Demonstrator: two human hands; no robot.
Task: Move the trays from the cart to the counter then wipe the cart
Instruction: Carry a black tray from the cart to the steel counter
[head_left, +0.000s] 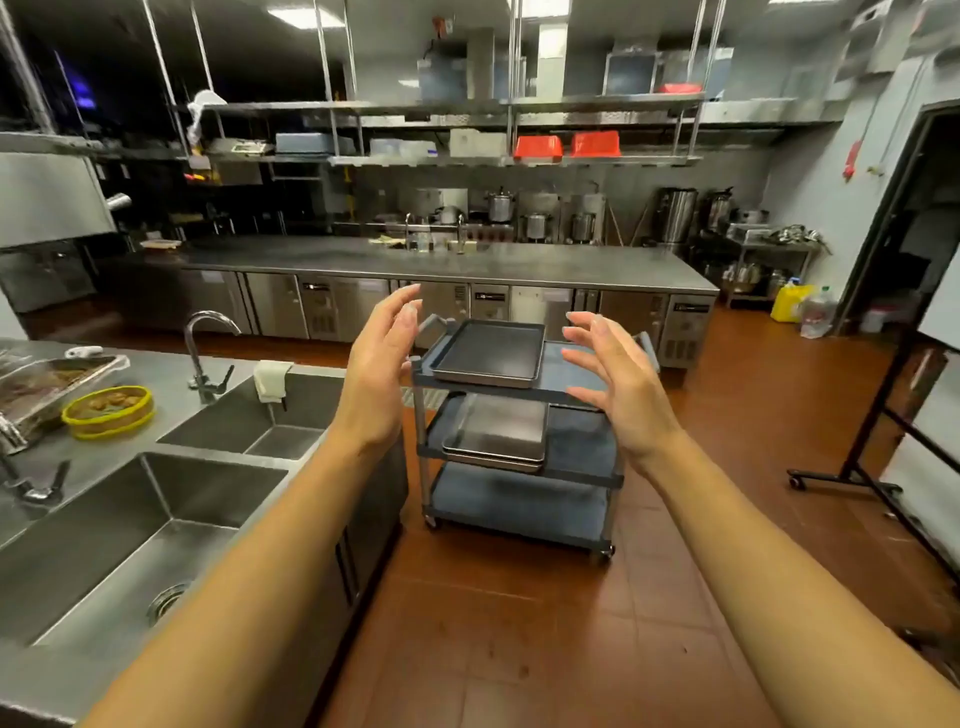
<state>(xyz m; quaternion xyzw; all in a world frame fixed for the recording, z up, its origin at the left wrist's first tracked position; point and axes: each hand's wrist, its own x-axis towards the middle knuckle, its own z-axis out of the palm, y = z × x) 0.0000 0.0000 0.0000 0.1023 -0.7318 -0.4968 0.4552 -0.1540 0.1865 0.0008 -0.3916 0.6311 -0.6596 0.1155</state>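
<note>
The desk (218, 525) with its two sinks runs along the left; a bare stretch near the faucet (205, 353) looks the likeliest set-down area. The left hand (382, 374) is raised in the air, fingers spread and relaxed, holding nothing. Ahead stands the cart (524, 499): a dark tray (488, 352) lies flat on the top shelf, and stacked steel trays (498, 434) sit on the middle shelf; the bottom shelf appears bare. The right hand (615, 389) is likewise spread, its grip empty.

Procedure, as judged:
1. Step closer; both hands are still well short of the cart.
2. Take the dark tray by its two short edges, one hand each.
3. Lift level, clear the cart handle, then turn left.
</note>
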